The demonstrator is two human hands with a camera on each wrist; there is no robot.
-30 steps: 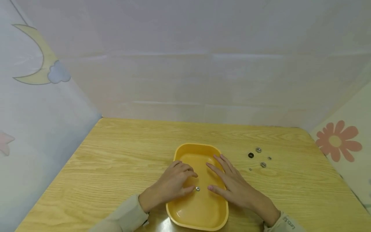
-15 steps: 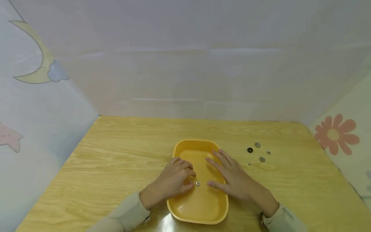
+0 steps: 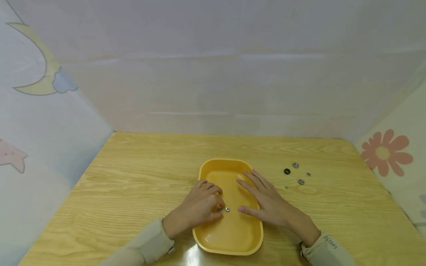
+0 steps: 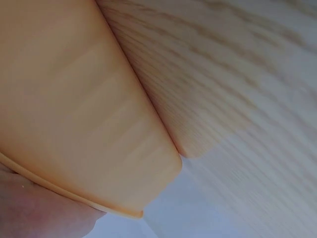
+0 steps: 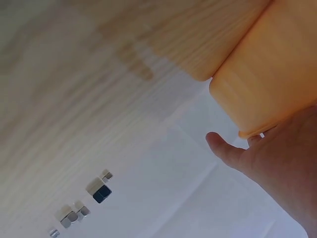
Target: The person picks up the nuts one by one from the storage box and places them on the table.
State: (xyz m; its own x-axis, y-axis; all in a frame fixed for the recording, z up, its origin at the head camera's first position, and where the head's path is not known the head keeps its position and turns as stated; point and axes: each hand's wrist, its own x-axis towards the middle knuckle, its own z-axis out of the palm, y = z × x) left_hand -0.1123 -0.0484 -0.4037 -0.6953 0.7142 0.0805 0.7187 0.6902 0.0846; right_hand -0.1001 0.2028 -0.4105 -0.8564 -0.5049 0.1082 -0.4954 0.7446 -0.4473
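Note:
A yellow plastic tray [image 3: 229, 249] stands on the table with my hands at its two long sides. My left hand [image 3: 194, 207] reaches over the left rim, fingers bent and thumb apart from the index finger. In the gap between them shows a small metal nut [image 3: 219, 209]. Just right of it a second metal nut [image 3: 227, 209] lies on the tray floor. Over the right rim my right hand [image 3: 271, 205] spreads its fingers, thumb toward the nuts, holding nothing. The left wrist view shows mainly the tray's outer wall [image 4: 89, 109] and part of the hand.
On the table right of the tray lie several loose nuts: a black nut [image 3: 287, 171], silver nuts [image 3: 295, 165] and tiny ones [image 3: 286, 187]. The wooden table [image 3: 139, 173] ends at a pale wall sheet [image 3: 186, 85], with printed side sheets left and right.
My left fingers have drawn slightly left and bent a bit more, so the nut in their gap now shows. The right hand has stayed nearly still. The head view has shifted a little.

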